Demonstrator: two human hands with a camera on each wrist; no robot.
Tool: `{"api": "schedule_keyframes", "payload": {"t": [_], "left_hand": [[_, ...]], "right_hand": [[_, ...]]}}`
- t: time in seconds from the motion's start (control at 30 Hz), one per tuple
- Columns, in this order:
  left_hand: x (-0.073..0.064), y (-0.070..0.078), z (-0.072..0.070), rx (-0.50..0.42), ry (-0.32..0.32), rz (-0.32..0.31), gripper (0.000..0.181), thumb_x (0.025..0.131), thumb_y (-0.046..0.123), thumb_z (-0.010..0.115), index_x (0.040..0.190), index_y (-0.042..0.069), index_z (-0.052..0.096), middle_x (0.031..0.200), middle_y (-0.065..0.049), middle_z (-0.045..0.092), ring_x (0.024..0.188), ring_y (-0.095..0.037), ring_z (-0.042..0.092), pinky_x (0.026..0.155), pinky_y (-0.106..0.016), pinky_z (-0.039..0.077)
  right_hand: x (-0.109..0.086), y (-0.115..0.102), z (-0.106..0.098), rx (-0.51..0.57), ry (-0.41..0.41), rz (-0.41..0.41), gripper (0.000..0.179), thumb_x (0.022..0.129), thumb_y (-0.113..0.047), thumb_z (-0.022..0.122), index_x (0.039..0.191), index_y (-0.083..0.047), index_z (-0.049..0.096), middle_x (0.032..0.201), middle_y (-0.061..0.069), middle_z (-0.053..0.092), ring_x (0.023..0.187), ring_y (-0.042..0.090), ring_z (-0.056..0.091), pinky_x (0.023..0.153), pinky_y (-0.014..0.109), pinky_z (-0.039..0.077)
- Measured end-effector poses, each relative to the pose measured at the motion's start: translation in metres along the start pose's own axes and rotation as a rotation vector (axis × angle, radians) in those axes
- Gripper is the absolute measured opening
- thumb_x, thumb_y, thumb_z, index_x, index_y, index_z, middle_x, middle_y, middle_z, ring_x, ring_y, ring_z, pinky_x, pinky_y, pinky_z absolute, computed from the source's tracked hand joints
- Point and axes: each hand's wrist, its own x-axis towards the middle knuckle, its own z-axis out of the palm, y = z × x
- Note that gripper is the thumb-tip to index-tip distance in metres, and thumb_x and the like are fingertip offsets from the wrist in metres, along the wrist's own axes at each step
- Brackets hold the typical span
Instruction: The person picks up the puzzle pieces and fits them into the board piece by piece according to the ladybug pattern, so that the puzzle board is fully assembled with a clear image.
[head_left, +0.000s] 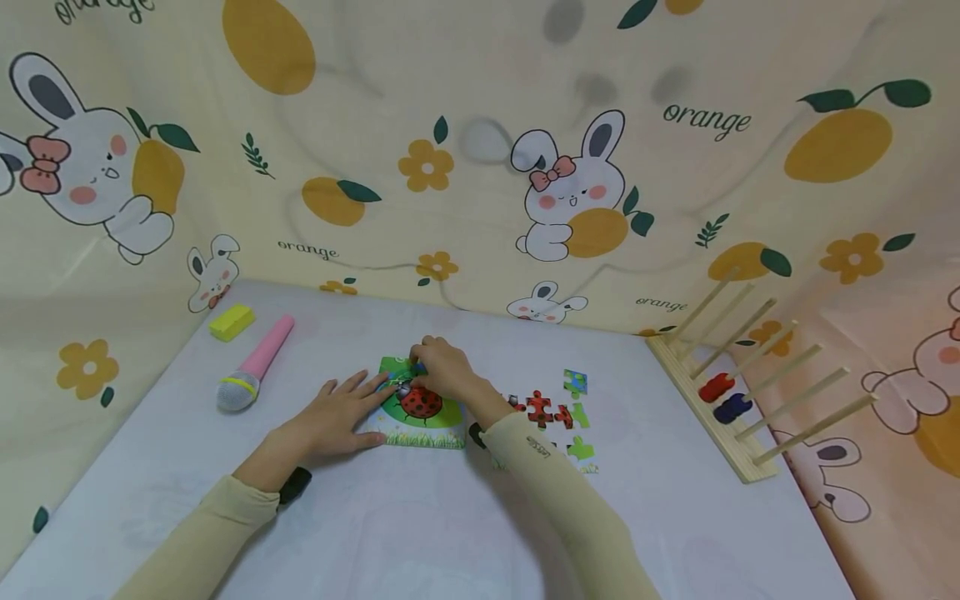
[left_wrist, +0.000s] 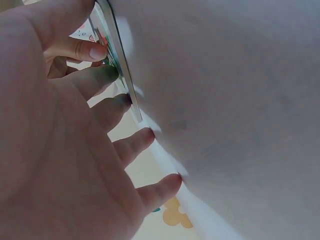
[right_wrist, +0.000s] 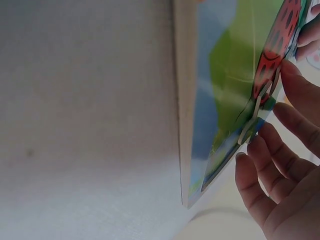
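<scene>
A person works at a ladybug puzzle board [head_left: 426,437] on a white table [head_left: 360,533], with loose pieces [head_left: 538,408] to its right and a pink microphone [head_left: 262,357] to its left, a layout only the head camera takes in. The right-wrist view alone reveals the raised edge of a puzzle piece [right_wrist: 252,125], tilted at the board and pinched by the right hand [head_left: 448,371]. The left hand [head_left: 330,423] spreads its fingers loosely, some touching the board's left side.
</scene>
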Motion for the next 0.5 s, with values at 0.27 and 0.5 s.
{"api": "schedule_keyframes", "payload": {"t": [0.27,0.5], "left_hand": [[0.002,0.000,0.001,-0.001,-0.007,0.001,0.077,0.094,0.051,0.063,0.156,0.013,0.036,0.162,-0.014,0.026,0.146,-0.046,0.021,0.106,-0.075,0.022],[0.000,0.001,0.000,0.011,-0.005,0.003,0.077,0.094,0.052,0.062,0.155,0.013,0.036,0.162,-0.014,0.027,0.146,-0.046,0.023,0.105,-0.075,0.023]], "right_hand": [[-0.003,0.003,0.001,0.018,0.022,-0.014,0.035,0.090,-0.033,0.076,0.116,-0.012,0.069,0.106,0.004,0.061,0.098,0.019,0.058,0.077,0.032,0.053],[-0.014,0.008,-0.004,0.081,0.019,-0.043,0.041,0.095,-0.032,0.070,0.126,-0.006,0.064,0.116,0.008,0.061,0.106,0.021,0.059,0.089,0.035,0.053]]}}
